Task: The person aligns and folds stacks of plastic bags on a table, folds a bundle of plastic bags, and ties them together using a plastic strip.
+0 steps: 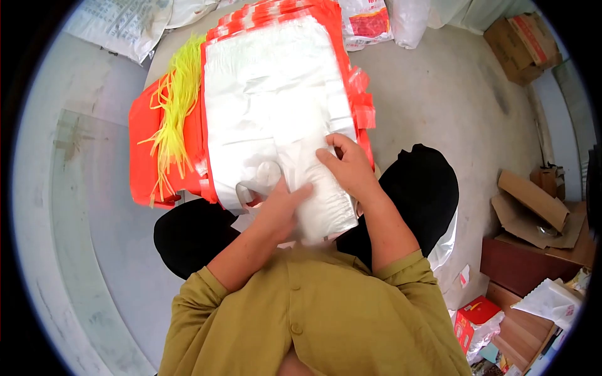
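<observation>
A folded bundle of thin white plastic bags (323, 210) lies over my lap, at the near end of a wide white plastic bag stack (269, 81). My right hand (351, 166) is curled on the bundle's right edge, thumb and forefinger bent around the film. On the bundle's left side is my left hand (282, 207), touching it; its fingers are blurred and partly hidden. Under the white stack lie red plastic bags (348, 69), and more red bags (144, 138) stick out at the left. A bunch of yellow plastic strips (179, 94) rests along the stack's left edge.
My black-clad knees (420, 188) flank the stack. An opened cardboard box (533, 210) and a red package (476, 319) lie at the right. Another carton (520, 47) stands at the far right. White sacks (119, 25) sit at the far left.
</observation>
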The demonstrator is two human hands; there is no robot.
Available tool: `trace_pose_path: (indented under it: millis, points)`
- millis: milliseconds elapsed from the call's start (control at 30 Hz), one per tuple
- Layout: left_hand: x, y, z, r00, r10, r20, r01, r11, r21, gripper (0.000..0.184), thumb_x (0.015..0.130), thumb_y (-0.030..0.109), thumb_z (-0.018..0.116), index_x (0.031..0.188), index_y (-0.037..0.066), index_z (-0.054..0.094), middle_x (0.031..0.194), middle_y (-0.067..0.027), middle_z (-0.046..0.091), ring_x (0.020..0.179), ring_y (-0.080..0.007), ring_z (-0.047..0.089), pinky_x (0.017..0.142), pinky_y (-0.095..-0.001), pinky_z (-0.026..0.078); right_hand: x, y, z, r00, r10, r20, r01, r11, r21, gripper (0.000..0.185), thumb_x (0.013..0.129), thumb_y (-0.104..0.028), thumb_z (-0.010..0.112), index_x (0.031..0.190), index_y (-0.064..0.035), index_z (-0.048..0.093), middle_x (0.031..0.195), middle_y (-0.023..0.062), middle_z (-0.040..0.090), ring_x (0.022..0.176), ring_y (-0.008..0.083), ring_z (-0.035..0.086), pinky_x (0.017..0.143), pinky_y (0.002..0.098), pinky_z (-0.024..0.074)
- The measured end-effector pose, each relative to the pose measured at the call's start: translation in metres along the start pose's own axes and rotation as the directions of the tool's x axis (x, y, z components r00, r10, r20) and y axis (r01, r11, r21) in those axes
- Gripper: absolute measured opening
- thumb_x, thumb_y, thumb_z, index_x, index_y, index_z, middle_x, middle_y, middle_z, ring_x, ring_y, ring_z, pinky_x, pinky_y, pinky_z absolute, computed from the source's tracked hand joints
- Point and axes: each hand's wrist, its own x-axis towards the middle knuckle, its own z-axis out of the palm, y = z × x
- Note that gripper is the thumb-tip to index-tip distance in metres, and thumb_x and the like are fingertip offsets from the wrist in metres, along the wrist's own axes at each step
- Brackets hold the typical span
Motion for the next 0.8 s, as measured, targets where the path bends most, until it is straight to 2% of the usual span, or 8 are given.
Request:
trace_pose_path:
  millis: [67,167,267,367,467,667,767,800]
  points:
    - [-0.003,-0.003,0.004,0.999,0.040,-0.026,-0.041,0.999,-0.032,0.069,0.101,0.004,0.066,0.160,0.008,0.030,0.152,-0.0104,0.050,0.136,-0.0248,0.054,0.115,-0.0438,0.048,-0.001,-0.008,-0.002,1.000,0.019,-0.011,-0.020,1.000,-0.015,0.041,0.094,-0.027,0.076,0.123,0.0013,0.068,0.108,0.0112,0.069,0.089,0.0206,0.060,0.082,0.0344,0.0513]
    - [-0.005,-0.012,0.000,0.993,0.114,-0.011,-0.112,0.990,0.082,0.075,0.099,0.002,0.069,0.161,0.008,0.027,0.152,-0.0105,0.049,0.136,-0.0246,0.054,0.114,-0.0432,0.048,0.002,-0.015,0.003,0.999,-0.010,-0.043,0.007,0.997,-0.081,0.041,0.098,-0.019,0.075,0.129,0.0037,0.064,0.107,0.0046,0.068,0.095,0.0123,0.061,0.084,0.0286,0.0516]
    - [-0.008,-0.012,0.002,0.995,0.097,-0.039,-0.093,0.992,0.087,0.078,0.096,-0.002,0.071,0.161,0.007,0.028,0.151,-0.0107,0.050,0.136,-0.0242,0.054,0.114,-0.0419,0.048,0.002,-0.021,0.007,0.992,-0.100,-0.074,0.096,0.994,-0.059,0.041,0.098,-0.020,0.076,0.128,0.0051,0.064,0.112,0.0069,0.071,0.101,0.0119,0.063,0.089,0.0278,0.0525]
    - [-0.010,-0.009,-0.002,0.998,0.047,-0.045,-0.038,0.984,0.175,0.081,0.094,-0.004,0.072,0.161,0.007,0.027,0.150,-0.0110,0.051,0.135,-0.0235,0.054,0.113,-0.0409,0.048,0.006,-0.009,0.009,0.994,-0.063,-0.089,0.051,0.991,-0.123,0.041,0.098,-0.020,0.075,0.128,0.0049,0.065,0.114,0.0080,0.073,0.103,0.0124,0.065,0.089,0.0279,0.0543]
    - [-0.013,-0.010,-0.005,0.998,-0.011,-0.065,0.026,0.972,0.235,0.082,0.093,-0.003,0.074,0.161,0.007,0.029,0.150,-0.0100,0.052,0.134,-0.0222,0.055,0.112,-0.0408,0.049,0.012,0.004,0.004,0.987,0.145,0.063,-0.150,0.986,0.075,0.057,0.095,-0.030,0.076,0.138,0.0045,0.060,0.135,0.0176,0.066,0.124,0.0261,0.061,0.105,0.0369,0.0487]
    - [-0.020,-0.011,0.002,0.999,-0.007,0.050,-0.002,0.986,0.170,0.076,0.095,0.003,0.076,0.158,0.006,0.035,0.146,-0.0080,0.058,0.130,-0.0201,0.058,0.110,-0.0412,0.050,0.006,-0.013,-0.001,0.990,0.109,0.087,-0.132,0.931,0.340,0.050,0.094,-0.029,0.078,0.124,0.0093,0.065,0.117,0.0154,0.071,0.110,0.0241,0.066,0.094,0.0364,0.0527]
    - [-0.018,-0.017,-0.003,0.996,0.057,0.067,-0.070,0.977,0.201,0.073,0.095,0.005,0.076,0.157,0.005,0.037,0.144,-0.0084,0.059,0.129,-0.0207,0.059,0.109,-0.0412,0.050,0.008,-0.012,0.002,0.994,0.105,0.006,-0.100,0.925,0.367,0.055,0.092,-0.029,0.080,0.125,0.0110,0.064,0.119,0.0173,0.070,0.110,0.0242,0.066,0.094,0.0366,0.0530]
    - [-0.020,-0.017,-0.003,0.997,0.042,0.058,-0.054,0.974,0.219,0.073,0.095,0.005,0.075,0.157,0.004,0.037,0.144,-0.0088,0.059,0.128,-0.0210,0.059,0.109,-0.0411,0.050,0.010,-0.008,0.002,0.996,0.090,-0.005,-0.084,0.949,0.305,0.058,0.091,-0.030,0.081,0.127,0.0110,0.063,0.120,0.0175,0.070,0.110,0.0244,0.066,0.095,0.0369,0.0529]
